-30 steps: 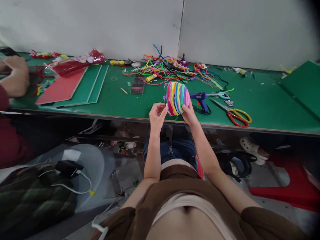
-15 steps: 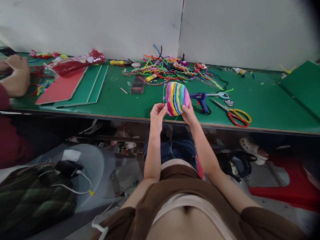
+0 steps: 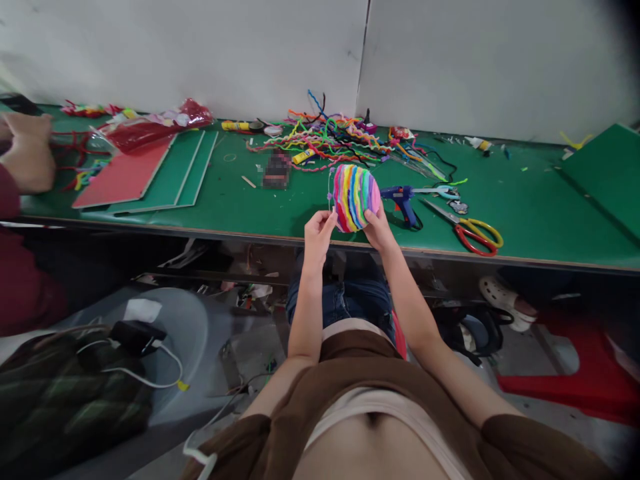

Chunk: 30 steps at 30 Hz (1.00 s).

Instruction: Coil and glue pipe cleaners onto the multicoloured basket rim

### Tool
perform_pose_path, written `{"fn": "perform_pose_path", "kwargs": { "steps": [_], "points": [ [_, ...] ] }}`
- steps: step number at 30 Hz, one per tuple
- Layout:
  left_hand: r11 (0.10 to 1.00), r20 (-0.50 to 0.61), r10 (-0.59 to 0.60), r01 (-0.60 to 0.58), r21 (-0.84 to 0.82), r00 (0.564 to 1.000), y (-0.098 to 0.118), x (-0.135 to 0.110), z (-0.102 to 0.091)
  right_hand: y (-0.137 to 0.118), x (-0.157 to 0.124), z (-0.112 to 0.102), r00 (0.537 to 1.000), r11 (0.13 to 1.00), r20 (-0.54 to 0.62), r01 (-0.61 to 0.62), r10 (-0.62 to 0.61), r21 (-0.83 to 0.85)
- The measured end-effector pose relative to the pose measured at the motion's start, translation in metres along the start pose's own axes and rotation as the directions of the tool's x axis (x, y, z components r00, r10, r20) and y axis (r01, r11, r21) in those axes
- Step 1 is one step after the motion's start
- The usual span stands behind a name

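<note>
A round disc [image 3: 354, 197] covered in rainbow stripes of fuzzy pipe cleaner is held up over the front edge of the table. My right hand [image 3: 377, 225] grips its lower right edge, thumb on the striped face and fingers behind. Along the disc's left side runs a thin strand [image 3: 330, 187] with small purple bits. My left hand [image 3: 320, 230] pinches the strand's lower end, the thumb touching the disc's lower left edge. Just right of the disc lies a blue glue gun [image 3: 403, 200], and beyond it scissors [image 3: 473, 230] with red and yellow handles.
A heap of coloured pipe cleaners [image 3: 335, 137] lies along the wall, with a yellow glue stick [image 3: 303, 156] in front. Red and green boards [image 3: 125, 175] and a red plastic bag [image 3: 150, 130] lie left. Another person's hand [image 3: 30, 143] is at the far left. A green panel [image 3: 607, 177] stands right.
The disc and both my hands have shifted very slightly to the right, the grip unchanged. The other person's hand at the far left has moved a little.
</note>
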<state>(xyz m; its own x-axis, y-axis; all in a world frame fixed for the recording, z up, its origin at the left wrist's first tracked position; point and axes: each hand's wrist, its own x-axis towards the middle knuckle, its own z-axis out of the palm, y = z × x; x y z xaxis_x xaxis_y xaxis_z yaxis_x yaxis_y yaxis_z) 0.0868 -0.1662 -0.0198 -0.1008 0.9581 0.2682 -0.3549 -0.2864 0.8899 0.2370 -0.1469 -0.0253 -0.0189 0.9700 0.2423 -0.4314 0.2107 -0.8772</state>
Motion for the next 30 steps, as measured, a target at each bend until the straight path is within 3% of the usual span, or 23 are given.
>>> {"fn": "perform_pose_path", "kwargs": {
  "steps": [8,14,18,30],
  "points": [
    [0.992,-0.037,-0.018,0.013,-0.124,0.999,-0.009,-0.001,0.013,0.002,0.001,-0.001,1.000,1.000,-0.005,-0.006,0.006,-0.011],
    [0.971,-0.150,-0.060,0.023,-0.239,0.987,-0.020,-0.005,0.036,0.004,0.002,0.000,0.999,1.000,-0.046,-0.006,0.005,-0.027],
    [0.963,-0.185,-0.043,-0.008,-0.268,0.982,-0.023,-0.005,0.041,0.002,0.002,0.001,0.999,0.999,-0.047,-0.029,0.028,-0.018],
    [0.918,-0.041,-0.152,0.126,-0.377,0.988,-0.029,0.006,0.033,0.011,0.005,-0.003,0.998,1.000,-0.068,0.010,-0.011,-0.007]
  ]
}}
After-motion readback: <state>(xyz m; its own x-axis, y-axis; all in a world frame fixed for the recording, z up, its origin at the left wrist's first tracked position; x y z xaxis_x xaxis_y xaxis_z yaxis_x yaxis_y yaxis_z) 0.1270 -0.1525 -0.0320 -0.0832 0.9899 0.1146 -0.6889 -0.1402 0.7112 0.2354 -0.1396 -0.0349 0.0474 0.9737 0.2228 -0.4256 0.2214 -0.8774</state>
